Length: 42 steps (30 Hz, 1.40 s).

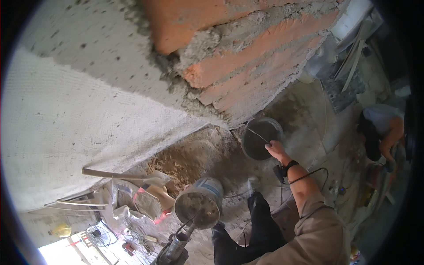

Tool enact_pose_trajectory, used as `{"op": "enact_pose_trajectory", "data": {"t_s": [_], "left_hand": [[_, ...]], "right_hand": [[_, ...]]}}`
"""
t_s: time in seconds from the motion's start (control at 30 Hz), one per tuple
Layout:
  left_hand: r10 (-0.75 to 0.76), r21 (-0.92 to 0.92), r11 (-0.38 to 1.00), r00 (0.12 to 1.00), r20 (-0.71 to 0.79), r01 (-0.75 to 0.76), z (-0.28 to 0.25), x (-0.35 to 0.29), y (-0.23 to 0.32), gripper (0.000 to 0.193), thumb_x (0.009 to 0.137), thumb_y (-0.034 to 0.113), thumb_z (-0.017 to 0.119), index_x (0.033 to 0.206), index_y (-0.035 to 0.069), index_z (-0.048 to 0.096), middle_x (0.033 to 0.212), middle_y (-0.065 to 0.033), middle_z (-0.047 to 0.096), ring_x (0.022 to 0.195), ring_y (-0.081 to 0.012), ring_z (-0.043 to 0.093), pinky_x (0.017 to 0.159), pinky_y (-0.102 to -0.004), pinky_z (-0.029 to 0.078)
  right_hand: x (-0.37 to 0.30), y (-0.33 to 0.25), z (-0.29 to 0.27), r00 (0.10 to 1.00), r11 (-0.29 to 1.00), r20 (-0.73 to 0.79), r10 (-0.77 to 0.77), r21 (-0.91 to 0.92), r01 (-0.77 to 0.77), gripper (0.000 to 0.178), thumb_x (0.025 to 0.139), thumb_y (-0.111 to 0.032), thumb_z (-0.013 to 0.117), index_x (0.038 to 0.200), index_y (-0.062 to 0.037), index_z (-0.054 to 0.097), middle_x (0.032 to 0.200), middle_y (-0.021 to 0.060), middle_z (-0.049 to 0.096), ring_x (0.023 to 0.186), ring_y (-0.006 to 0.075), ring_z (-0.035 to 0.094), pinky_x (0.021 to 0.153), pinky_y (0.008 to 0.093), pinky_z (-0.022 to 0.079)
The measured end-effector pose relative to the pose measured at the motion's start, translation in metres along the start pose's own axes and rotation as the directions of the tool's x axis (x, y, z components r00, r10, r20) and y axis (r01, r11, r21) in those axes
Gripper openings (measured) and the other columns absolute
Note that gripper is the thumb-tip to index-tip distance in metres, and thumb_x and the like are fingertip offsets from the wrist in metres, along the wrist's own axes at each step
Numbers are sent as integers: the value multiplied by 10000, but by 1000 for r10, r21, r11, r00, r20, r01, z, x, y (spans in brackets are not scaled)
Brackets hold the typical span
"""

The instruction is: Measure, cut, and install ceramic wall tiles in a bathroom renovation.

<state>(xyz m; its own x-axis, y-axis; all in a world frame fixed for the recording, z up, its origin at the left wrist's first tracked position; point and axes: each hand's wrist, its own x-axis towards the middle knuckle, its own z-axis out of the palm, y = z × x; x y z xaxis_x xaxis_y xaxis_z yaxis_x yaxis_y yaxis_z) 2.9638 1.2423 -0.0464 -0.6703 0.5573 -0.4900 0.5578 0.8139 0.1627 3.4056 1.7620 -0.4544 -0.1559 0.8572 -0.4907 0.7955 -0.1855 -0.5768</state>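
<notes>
My right hand [277, 150] reaches out at the centre right, its fingers closed round the end of a thin, light rod-like piece [258, 134]. This piece crosses the opening of a round dark bucket [247, 152] with grey contents; whether it is a tool or the bucket's wire handle, I cannot tell. No clear view of my left hand appears. At the lower edge, a grey tubular tool [178, 244] points toward a tipped-looking, pale bucket [211, 189] with wet grey residue inside; what holds the tool is hidden.
A wall [101, 106], partly grey mortar and partly bare orange brick [260, 57], slants overhead. Sheeting and bags [148, 201] lie at its foot. A fan [99, 235] stands lower left. Another person [382, 128] bends at far right. A black cable [326, 170] loops by my right forearm.
</notes>
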Motion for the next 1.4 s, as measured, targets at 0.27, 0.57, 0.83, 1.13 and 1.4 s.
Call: {"op": "enact_pose_trajectory", "data": {"t_s": [0.27, 0.57, 0.83, 1.13, 1.4], "left_hand": [[16, 71, 997, 1000, 25, -18, -5, 5, 19, 255, 687, 262, 720, 830, 70, 631, 795, -124, 626, 728, -297, 624, 631, -398, 458], [329, 176, 931, 944, -32, -319, -15, 3, -1, 241, 637, 256, 733, 774, 102, 608, 738, -90, 599, 676, -294, 607, 583, -392, 439], [840, 321, 528, 538, -65, -786, -56, 62, 31, 144, 642, 175, 689, 758, 142, 610, 704, -39, 579, 677, -266, 613, 592, -407, 468], [940, 300, 273, 320, 119, -914, -42, 30, -15, 134, 707, 172, 652, 838, 147, 638, 779, -56, 639, 769, -276, 644, 644, -432, 491], [882, 298, 161, 272, 385, -941, -24, -32, -33, 163, 766, 181, 615, 922, 149, 646, 877, -55, 658, 866, -260, 651, 725, -433, 472]], "right_hand": [[25, 29, 18, 993, 999, -107, 46, 4, -45, 375, 896, -310, 491, 848, 31, 641, 874, 298, 632, 869, 482, 600, 778, 517, 473], [-36, -75, -31, 968, 981, -222, -119, 123, 149, 405, 942, -283, 579, 1220, 11, 567, 1115, 212, 666, 1061, 310, 642, 871, 389, 515], [-373, -332, -85, 574, 603, 183, -798, 258, 755, 419, 894, -210, 602, 1260, -10, 563, 1157, 162, 651, 1028, 309, 631, 913, 386, 480], [-568, -307, -17, 614, 982, 769, -177, 94, 166, 809, 794, -173, 626, 1505, -92, 248, 1153, 168, 627, 968, 213, 605, 835, 348, 485], [-674, -257, 13, 776, 996, 631, -6, -65, 60, 709, 690, -396, 817, 1250, -39, 570, 1280, 218, 552, 1160, 314, 560, 969, 351, 445]]}}
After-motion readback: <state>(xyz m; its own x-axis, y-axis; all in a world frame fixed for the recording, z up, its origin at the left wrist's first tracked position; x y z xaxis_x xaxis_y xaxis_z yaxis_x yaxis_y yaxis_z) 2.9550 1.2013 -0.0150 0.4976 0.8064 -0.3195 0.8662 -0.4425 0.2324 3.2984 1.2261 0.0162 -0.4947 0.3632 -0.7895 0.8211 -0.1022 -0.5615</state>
